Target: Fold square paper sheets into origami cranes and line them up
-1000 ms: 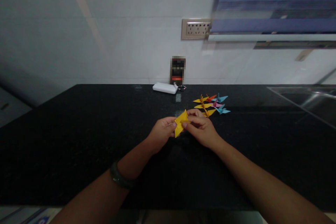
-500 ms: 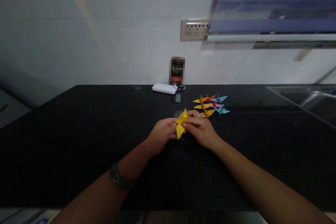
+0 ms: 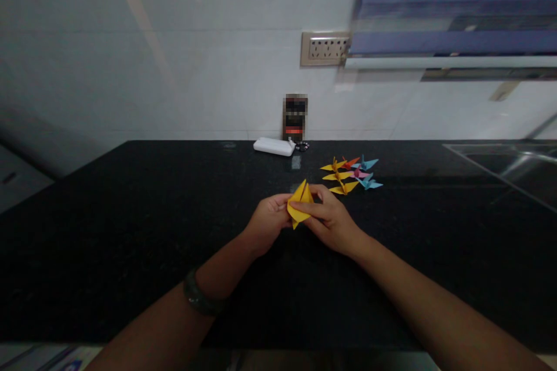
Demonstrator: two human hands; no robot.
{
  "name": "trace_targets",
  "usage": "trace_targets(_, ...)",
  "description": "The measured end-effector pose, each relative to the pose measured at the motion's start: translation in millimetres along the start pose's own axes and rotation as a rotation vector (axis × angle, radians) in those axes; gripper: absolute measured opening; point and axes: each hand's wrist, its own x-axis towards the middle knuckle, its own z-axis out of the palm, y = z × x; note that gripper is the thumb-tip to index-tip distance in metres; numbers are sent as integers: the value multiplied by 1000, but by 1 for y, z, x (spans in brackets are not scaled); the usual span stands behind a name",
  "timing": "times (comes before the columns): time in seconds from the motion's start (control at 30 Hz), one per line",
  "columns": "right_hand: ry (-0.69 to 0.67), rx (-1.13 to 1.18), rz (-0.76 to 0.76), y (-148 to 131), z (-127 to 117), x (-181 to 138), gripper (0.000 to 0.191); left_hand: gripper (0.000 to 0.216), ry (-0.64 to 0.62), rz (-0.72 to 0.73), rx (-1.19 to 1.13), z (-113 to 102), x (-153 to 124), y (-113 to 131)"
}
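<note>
A partly folded sheet of yellow origami paper (image 3: 298, 212) is held between both hands above the dark countertop (image 3: 130, 226). It has a diamond-like outline, with a slit near its upper point. My left hand (image 3: 270, 221) pinches its left edge, the fingertips partly hidden behind the paper. From the right, my right hand (image 3: 331, 219) grips it too, one finger lying across the front. Just beyond the right hand sit several folded paper cranes: yellow ones (image 3: 343, 188), an orange one (image 3: 350, 163), a pink one (image 3: 358, 173) and blue ones (image 3: 369, 183).
A white oblong device (image 3: 274, 146) with a beaded strap lies near the wall. Behind it a blurred dark box (image 3: 295, 117) stands upright. A sink (image 3: 513, 168) is set into the counter at right. A socket panel (image 3: 325, 48) is on the wall.
The yellow paper has opened from a narrow, pinched-in shape to a broader diamond. My right finger now lies across its front. The cranes have not moved.
</note>
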Motion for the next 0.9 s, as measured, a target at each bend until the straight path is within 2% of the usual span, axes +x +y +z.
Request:
trace_targets(0.1,-85,-197,-31,-5,-6,-1,35,27,27,12,-38,0,0,1)
trace_targets(0.23,-152,-183,-25,-8,-8,0,38,26,36,26,-89,0,-1,2)
trace_targets(0.4,-27,-7,39,-5,2,-1,31,19,-14,19,-171,-1,-2,4)
trace_targets(0.53,62,66,66,-6,6,-1,29,17,24,0,-316,-4,0,2)
trace_targets(0.63,80,84,81,-7,6,-1,28,17,7,4,-316,-3,0,2)
trace_targets(0.77,81,108,39,-9,3,-1,28,21,-51,34,-247,0,-2,2)
trace_targets(0.9,52,116,-1,-11,1,-1,25,23,-54,50,-241,0,-2,2)
